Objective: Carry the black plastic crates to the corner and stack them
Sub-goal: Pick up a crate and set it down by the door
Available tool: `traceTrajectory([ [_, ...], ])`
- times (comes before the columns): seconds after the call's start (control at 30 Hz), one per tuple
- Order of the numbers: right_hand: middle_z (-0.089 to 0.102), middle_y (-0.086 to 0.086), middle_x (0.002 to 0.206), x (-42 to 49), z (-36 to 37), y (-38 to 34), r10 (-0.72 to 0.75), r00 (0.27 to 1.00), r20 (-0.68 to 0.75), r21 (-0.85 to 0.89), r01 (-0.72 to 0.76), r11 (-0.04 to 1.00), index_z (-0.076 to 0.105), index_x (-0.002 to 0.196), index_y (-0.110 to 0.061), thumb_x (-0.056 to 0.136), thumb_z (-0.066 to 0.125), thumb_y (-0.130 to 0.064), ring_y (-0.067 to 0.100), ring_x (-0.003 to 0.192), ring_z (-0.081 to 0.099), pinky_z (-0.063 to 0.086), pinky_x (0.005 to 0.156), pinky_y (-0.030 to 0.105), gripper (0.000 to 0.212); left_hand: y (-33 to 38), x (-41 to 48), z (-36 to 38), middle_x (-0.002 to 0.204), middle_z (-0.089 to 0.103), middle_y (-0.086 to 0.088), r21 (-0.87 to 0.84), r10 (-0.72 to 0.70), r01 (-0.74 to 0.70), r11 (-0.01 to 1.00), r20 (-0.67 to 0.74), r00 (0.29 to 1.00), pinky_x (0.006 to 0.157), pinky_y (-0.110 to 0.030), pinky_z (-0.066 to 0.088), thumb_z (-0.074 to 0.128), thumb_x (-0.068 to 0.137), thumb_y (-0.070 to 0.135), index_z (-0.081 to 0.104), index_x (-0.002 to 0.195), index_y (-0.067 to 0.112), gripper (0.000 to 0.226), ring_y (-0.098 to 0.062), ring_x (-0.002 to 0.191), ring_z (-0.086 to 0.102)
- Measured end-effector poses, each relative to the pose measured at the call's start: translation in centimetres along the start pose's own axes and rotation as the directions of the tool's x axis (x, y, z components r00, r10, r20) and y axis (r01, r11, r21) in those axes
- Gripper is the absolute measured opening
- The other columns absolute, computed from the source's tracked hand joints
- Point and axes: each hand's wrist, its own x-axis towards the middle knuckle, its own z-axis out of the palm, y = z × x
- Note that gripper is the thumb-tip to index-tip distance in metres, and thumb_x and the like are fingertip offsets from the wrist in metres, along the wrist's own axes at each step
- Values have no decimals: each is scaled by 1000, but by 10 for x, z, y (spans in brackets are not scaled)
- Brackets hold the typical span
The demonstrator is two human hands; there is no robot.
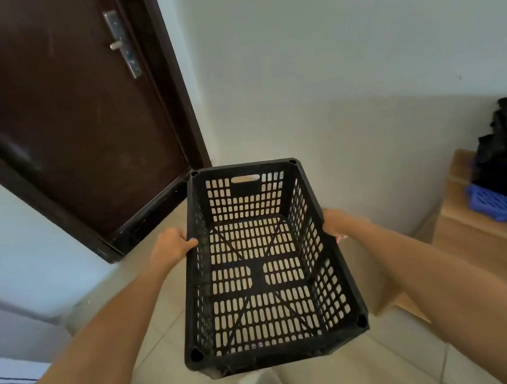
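Fingers of left hand [170, 244] and right hand [337, 224] clamp the long side rims of one empty black slotted plastic crate [263, 271], carried between them above the tiled floor [386, 364]. Beyond the fingertips: bare corner by dark brown door [68, 116]. No stack there yet, so probably early.

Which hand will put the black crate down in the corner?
Neither alone: the left hand and right hand grip opposite long walls of the black crate, so probably both lower it together.
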Motion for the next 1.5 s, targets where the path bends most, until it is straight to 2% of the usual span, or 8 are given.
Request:
traceTrajectory([
  [0.23, 61, 8, 85, 120, -44, -29, 117, 993, -2, -30, -117, 993, 55, 116, -2, 97, 49, -13, 23, 78, 66, 55, 61, 27, 23, 38, 133, -6, 87, 68, -7, -1, 8, -8, 1000, 92, 996, 80, -37, 55, 67, 89, 35, 61, 91, 11, 25, -20, 84, 67],
  [0.47, 65, 19, 109, 230, -88, -67, 197, 980, 17, -37, -196, 980, 52, 120, 3, 98, 48, -10, 30, 95, 69, 58, 74, 32, 26, 67, 258, -7, 77, 63, -4, -9, 29, -28, 1000, 168, 985, 57, -23, 38, 64, 91, 37, 63, 89, 9, 28, -14, 71, 59],
  [0.63, 66, 21, 107, 295, -121, -76, 200, 979, 44, -43, -198, 979, 52, 117, 4, 97, 50, -8, 33, 96, 69, 58, 84, 40, 24, 83, 326, 10, 91, 68, -11, 23, -19, 15, 1000, 194, 981, 58, -24, 40, 62, 92, 31, 63, 94, 8, 24, -18, 77, 61],
  [0.77, 65, 18, 107, 354, -144, -65, 161, 986, 37, -146, -155, 977, 50, 118, 1, 96, 53, -11, 31, 93, 68, 57, 84, 38, 25, 103, 369, 34, 92, 68, -14, 13, -43, 41, 999, 212, 976, 75, -39, 52, 62, 91, 24, 60, 92, 7, 17, -28, 88, 66],
  [0.97, 62, 11, 102, 473, -167, -33, 73, 997, 12, -311, -66, 948, 48, 122, -6, 94, 54, -17, 27, 93, 63, 54, 85, 38, 31, 143, 431, 93, 81, 57, -1, 19, -166, 165, 986, 201, 965, 56, -24, 39, 62, 91, 25, 50, 90, 16, 15, -11, 70, 54],
  [1.17, 58, 11, 101, 584, -177, -20, 33, 996, 82, -420, 5, 907, 45, 120, -8, 92, 52, -20, 27, 93, 60, 54, 85, 43, 31, 156, 495, 159, 101, 63, -12, 50, -295, 293, 955, 274, 915, 84, -42, 54, 61, 91, 28, 53, 108, 7, 28, -28, 93, 62],
  [1.33, 52, 7, 92, 663, -166, -20, 34, 994, 103, -451, 16, 892, 40, 124, -9, 93, 51, -20, 24, 82, 54, 48, 71, 36, 35, 146, 547, 208, 110, 65, -15, 62, -380, 382, 922, 332, 863, 84, -39, 51, 61, 89, 28, 55, 113, 7, 33, -32, 101, 62],
  [1.5, 54, 8, 93, 738, -140, -18, 69, 992, 104, -361, -27, 932, 41, 124, -12, 93, 51, -24, 25, 84, 54, 51, 77, 42, 35, 128, 598, 252, 111, 66, -14, 38, -439, 464, 885, 398, 805, 81, -36, 50, 65, 87, 26, 54, 109, 9, 30, -30, 101, 63],
])
